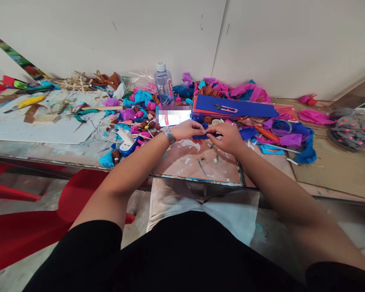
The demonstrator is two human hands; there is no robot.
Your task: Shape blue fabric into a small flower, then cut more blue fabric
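My left hand [187,129], with a metal watch on its wrist, and my right hand [228,137] meet over the worktable [197,162]. Both pinch a small dark blue strip of paper [204,136] between their fingertips. Just behind the hands lies a lit phone [173,115]. Heaps of pink, blue, purple and brown crepe paper pieces [140,109] lie around them.
A clear water bottle [164,85] stands behind the phone. A dark blue sheet [237,107] with small snips [225,108] on it lies at right of it. Tape roll [281,126], wood sticks and a yellow cutter [27,101] are on the table. Red plastic chairs [33,227] stand at lower left.
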